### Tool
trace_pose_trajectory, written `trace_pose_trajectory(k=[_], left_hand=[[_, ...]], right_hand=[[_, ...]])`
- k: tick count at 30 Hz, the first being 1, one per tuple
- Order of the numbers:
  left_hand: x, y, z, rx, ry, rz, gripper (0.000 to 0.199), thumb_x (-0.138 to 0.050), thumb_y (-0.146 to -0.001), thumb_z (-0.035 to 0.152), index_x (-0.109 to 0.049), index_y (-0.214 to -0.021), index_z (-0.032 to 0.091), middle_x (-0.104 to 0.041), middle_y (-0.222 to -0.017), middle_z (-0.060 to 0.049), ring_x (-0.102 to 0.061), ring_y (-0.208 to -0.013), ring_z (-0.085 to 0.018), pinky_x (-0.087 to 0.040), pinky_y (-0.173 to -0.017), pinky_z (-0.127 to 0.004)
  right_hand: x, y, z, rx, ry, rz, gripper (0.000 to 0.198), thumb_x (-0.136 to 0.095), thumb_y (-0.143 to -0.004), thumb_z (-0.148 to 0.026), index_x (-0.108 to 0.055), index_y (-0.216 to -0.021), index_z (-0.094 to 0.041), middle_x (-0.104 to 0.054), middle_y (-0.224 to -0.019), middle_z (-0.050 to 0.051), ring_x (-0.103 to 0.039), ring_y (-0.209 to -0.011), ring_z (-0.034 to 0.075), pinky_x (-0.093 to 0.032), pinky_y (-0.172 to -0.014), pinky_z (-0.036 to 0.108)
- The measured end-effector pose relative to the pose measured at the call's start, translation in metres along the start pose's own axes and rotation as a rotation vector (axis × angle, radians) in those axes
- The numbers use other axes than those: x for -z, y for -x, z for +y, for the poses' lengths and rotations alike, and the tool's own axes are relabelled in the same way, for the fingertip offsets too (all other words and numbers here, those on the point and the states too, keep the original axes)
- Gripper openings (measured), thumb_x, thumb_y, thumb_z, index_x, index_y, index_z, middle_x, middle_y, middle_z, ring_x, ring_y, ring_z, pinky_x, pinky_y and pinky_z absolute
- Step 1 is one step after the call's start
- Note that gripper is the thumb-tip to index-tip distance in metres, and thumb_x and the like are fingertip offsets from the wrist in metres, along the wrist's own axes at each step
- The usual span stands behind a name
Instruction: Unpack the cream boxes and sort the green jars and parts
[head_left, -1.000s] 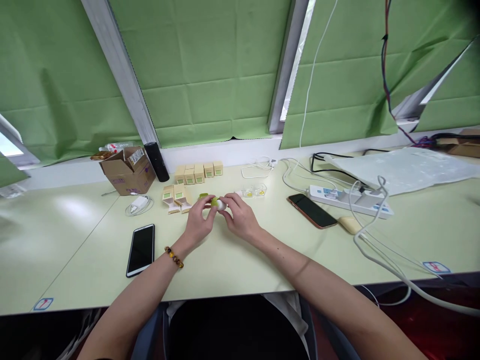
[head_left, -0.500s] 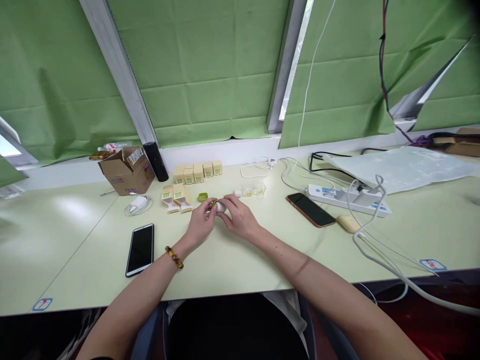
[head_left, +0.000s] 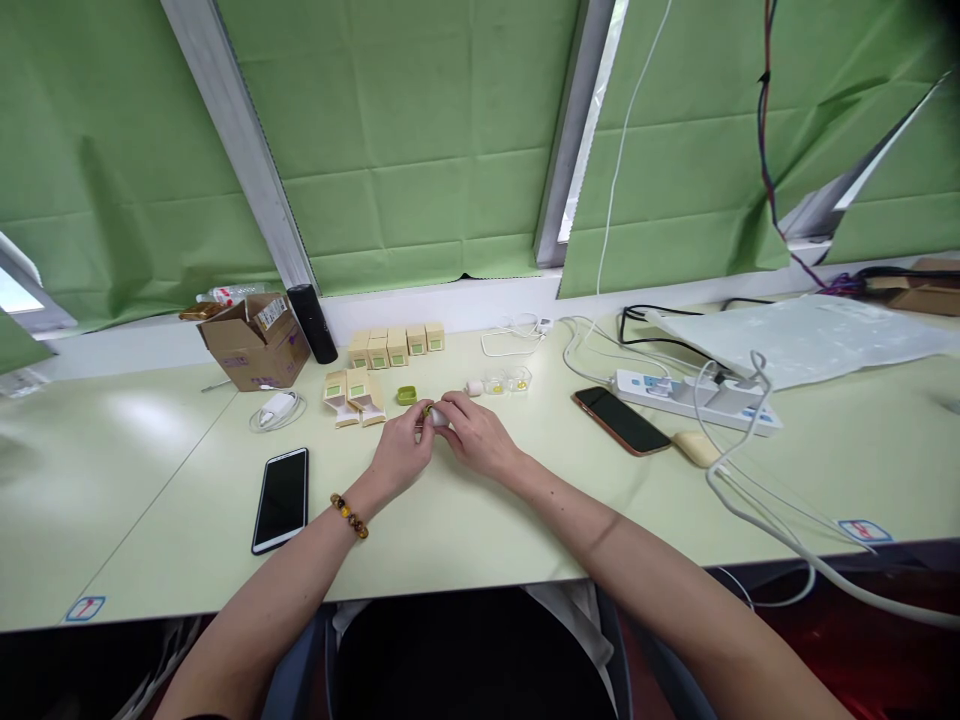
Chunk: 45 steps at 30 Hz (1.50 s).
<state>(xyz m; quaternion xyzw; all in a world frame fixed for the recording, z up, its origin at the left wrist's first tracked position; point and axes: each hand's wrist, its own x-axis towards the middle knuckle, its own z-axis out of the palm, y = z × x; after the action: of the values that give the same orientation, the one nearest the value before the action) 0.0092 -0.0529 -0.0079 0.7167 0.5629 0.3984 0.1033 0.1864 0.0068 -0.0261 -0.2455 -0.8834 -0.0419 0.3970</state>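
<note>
Both hands meet over the middle of the table around a small white piece with a green part (head_left: 439, 416), largely hidden by my fingers. My left hand (head_left: 403, 440) pinches its green end, while my right hand (head_left: 477, 432) grips the white end. Just beyond my left fingers lies a small open green case (head_left: 406, 395). Past my right fingertips are a small white and pinkish piece (head_left: 475, 387) and clear plastic cups (head_left: 508, 381) with yellow bits inside. Two opened cardboard boxes (head_left: 353, 396) lie to the left of the green case.
Several small closed boxes (head_left: 396, 344) line the back. A phone (head_left: 280, 500) and a coiled charger (head_left: 277, 408) are at left, near a carton (head_left: 255, 345) and a black cylinder (head_left: 312, 323). Another phone (head_left: 621, 420), a power strip (head_left: 694, 398) and loose cables occupy the right.
The white piece has turned slightly between my fingers, and my right fingers have shifted a little to close around it. The other things have stayed in place.
</note>
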Motion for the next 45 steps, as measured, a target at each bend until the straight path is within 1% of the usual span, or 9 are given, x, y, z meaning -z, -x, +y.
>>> trace_pose_trajectory(k=[6,13,24,26,28,31,35,39,45], left_hand=[[0.0,-0.001,0.004,0.023,-0.037,0.037,0.031,-0.047,-0.097,0.02,-0.066,-0.122,0.023,-0.073,-0.083,-0.001,-0.063,-0.068,-0.017,-0.046,-0.069,-0.028],[0.0,-0.002,0.006,0.066,-0.13,0.058,0.033,-0.045,-0.095,0.015,-0.069,-0.117,0.022,-0.072,-0.08,-0.001,-0.062,-0.065,-0.017,-0.042,-0.067,-0.028],[0.002,-0.004,0.007,0.101,-0.068,0.067,0.035,-0.045,-0.095,0.016,-0.072,-0.118,0.021,-0.077,-0.082,-0.003,-0.065,-0.067,-0.018,-0.048,-0.07,-0.03],[0.002,-0.005,0.003,0.071,0.031,0.067,0.033,-0.047,-0.099,0.022,-0.071,-0.121,0.02,-0.078,-0.09,-0.005,-0.069,-0.074,-0.019,-0.054,-0.075,-0.032],[0.003,-0.005,-0.001,0.012,0.169,0.03,0.034,-0.052,-0.099,0.03,-0.068,-0.128,0.019,-0.078,-0.11,-0.009,-0.074,-0.092,-0.021,-0.058,-0.086,-0.035],[0.003,-0.006,-0.006,-0.046,0.272,-0.052,0.045,-0.065,-0.094,0.033,-0.062,-0.136,0.019,-0.071,-0.133,-0.012,-0.07,-0.116,-0.024,-0.056,-0.104,-0.039],[0.0,-0.008,-0.008,0.013,0.346,-0.048,0.041,-0.07,-0.091,0.029,-0.064,-0.13,0.019,-0.072,-0.127,-0.012,-0.07,-0.114,-0.023,-0.055,-0.107,-0.042],[-0.004,-0.01,-0.011,0.058,0.486,-0.019,0.039,-0.073,-0.09,0.029,-0.063,-0.125,0.018,-0.073,-0.121,-0.012,-0.072,-0.111,-0.023,-0.056,-0.106,-0.043],[-0.005,-0.008,-0.016,0.115,0.444,-0.054,0.04,-0.075,-0.087,0.026,-0.06,-0.123,0.018,-0.074,-0.117,-0.012,-0.071,-0.107,-0.023,-0.056,-0.102,-0.043]], right_hand=[[0.003,-0.001,-0.005,0.006,0.016,-0.025,0.035,-0.048,-0.105,-0.02,-0.05,-0.14,-0.019,-0.064,-0.118,0.014,-0.066,-0.087,0.023,-0.054,-0.065,0.033],[0.003,-0.007,-0.014,-0.001,0.08,-0.038,0.034,-0.043,-0.104,-0.013,-0.053,-0.136,-0.017,-0.066,-0.117,0.015,-0.065,-0.088,0.023,-0.051,-0.064,0.033],[-0.002,-0.009,-0.015,-0.05,0.11,-0.062,0.028,-0.044,-0.106,-0.018,-0.053,-0.131,-0.015,-0.062,-0.121,0.017,-0.065,-0.091,0.026,-0.053,-0.064,0.035],[-0.002,-0.008,-0.012,-0.067,0.052,-0.034,0.028,-0.042,-0.107,-0.021,-0.051,-0.133,-0.017,-0.061,-0.123,0.018,-0.065,-0.093,0.027,-0.055,-0.063,0.036],[0.0,-0.006,-0.007,-0.093,-0.034,-0.006,0.029,-0.043,-0.107,-0.024,-0.049,-0.135,-0.018,-0.059,-0.125,0.018,-0.065,-0.097,0.027,-0.057,-0.065,0.037],[0.004,-0.005,-0.001,-0.141,-0.183,-0.001,0.027,-0.046,-0.106,-0.025,-0.05,-0.132,-0.021,-0.057,-0.125,0.016,-0.063,-0.103,0.027,-0.06,-0.074,0.041],[0.007,-0.005,0.0,-0.182,-0.343,0.017,0.021,-0.046,-0.105,-0.024,-0.053,-0.125,-0.022,-0.057,-0.122,0.014,-0.062,-0.108,0.027,-0.059,-0.085,0.044],[0.003,-0.008,0.0,-0.246,-0.461,0.143,0.018,-0.047,-0.106,-0.031,-0.054,-0.119,-0.021,-0.059,-0.119,0.014,-0.061,-0.108,0.027,-0.057,-0.09,0.047],[0.013,-0.016,0.014,-0.641,-0.961,0.32,0.038,-0.069,-0.093,-0.054,-0.061,-0.113,-0.022,-0.068,-0.1,0.006,-0.067,-0.081,0.019,-0.057,-0.076,0.037]])
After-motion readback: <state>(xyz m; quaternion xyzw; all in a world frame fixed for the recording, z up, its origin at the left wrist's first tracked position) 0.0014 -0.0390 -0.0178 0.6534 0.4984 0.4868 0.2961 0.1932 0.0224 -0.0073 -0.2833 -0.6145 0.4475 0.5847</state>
